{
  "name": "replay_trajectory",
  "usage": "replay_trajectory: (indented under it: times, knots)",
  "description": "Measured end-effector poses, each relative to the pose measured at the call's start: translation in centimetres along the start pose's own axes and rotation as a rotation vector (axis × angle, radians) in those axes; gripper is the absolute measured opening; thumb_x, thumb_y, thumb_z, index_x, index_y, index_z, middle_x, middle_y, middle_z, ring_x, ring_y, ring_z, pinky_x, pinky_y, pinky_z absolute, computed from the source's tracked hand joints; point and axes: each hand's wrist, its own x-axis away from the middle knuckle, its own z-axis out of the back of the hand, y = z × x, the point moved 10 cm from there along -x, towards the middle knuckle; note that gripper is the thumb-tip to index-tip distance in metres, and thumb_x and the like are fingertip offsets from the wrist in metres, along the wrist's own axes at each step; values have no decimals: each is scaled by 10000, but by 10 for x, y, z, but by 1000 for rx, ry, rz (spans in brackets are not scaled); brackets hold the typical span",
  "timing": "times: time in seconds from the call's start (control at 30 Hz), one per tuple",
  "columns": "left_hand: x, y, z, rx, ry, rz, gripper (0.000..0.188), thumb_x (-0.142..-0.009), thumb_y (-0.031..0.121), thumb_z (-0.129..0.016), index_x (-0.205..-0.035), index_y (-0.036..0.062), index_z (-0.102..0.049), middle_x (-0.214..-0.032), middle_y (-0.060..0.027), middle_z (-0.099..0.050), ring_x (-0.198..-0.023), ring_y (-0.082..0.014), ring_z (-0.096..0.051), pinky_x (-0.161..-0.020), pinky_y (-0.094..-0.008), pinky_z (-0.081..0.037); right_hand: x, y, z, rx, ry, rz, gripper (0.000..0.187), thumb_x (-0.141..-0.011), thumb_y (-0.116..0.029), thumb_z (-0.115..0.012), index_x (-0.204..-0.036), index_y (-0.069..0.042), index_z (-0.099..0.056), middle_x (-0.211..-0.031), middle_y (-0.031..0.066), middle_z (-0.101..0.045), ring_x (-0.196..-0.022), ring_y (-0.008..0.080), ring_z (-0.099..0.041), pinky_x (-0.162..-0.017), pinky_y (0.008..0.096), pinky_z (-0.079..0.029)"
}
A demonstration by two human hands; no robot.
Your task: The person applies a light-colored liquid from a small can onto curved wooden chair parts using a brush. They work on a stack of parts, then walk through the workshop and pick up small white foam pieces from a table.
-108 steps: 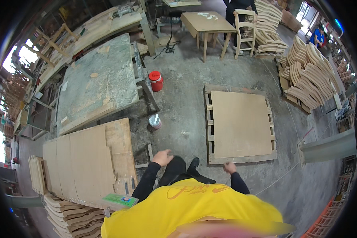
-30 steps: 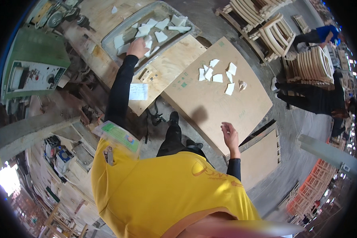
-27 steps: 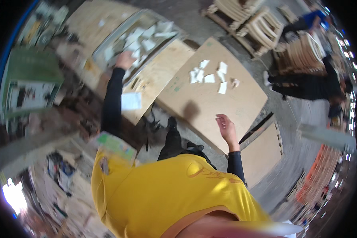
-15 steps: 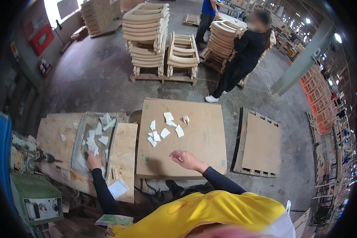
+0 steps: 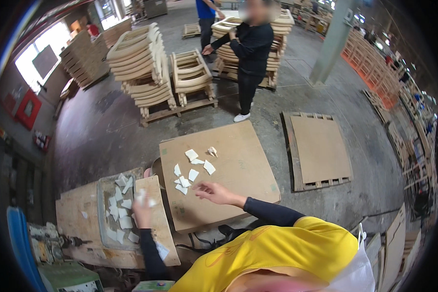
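Note:
My left hand is over the right part of the wooden bench, smeared by motion, closed on a flat white scrap. To its left, a shallow grey tray holds several more irregular white scraps. My right hand hovers above the large cardboard-topped surface, fingers apart and nothing in them. Just beyond its fingertips several white scraps lie loosely spread, a few overlapping. A crumpled whitish piece lies at their far right.
A green machine with a drill-like spindle stands at the left. Stacked wooden chair frames rise beyond the bench. A person in black stands past the cardboard. At right lies a board-topped pallet.
My left hand has lifted from the tray and moved right with a white scrap. My right hand has shifted slightly toward the scraps on the cardboard. The whole view has turned.

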Motion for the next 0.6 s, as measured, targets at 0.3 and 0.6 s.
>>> replay_trajectory:
  times: [0.3, 0.6]
  knots:
    - [88, 100, -262, 794, -618, 379, 481, -993, 502, -366, -1129, 73, -533, -819, 44, -506, -644, -25, -436, -501, -190, -325, 27, 15, 75, -166, 266, -212, 321, -899, -299, -661, -930, -2, -541, -584, 8, -534, -472, 74, -490, -427, 239, -369]
    - [83, 99, -356, 928, -667, 583, 772, -937, 632, -326, -1472, 78, -281, -1551, -141, -178, -1432, -238, -145, -1150, -389, -117, 76, 39, 129, 57, 488, 142, 273, -886, -264, -660, -1022, -39, -588, -733, 81, -615, -615, 152, -586, -547, 281, -488]
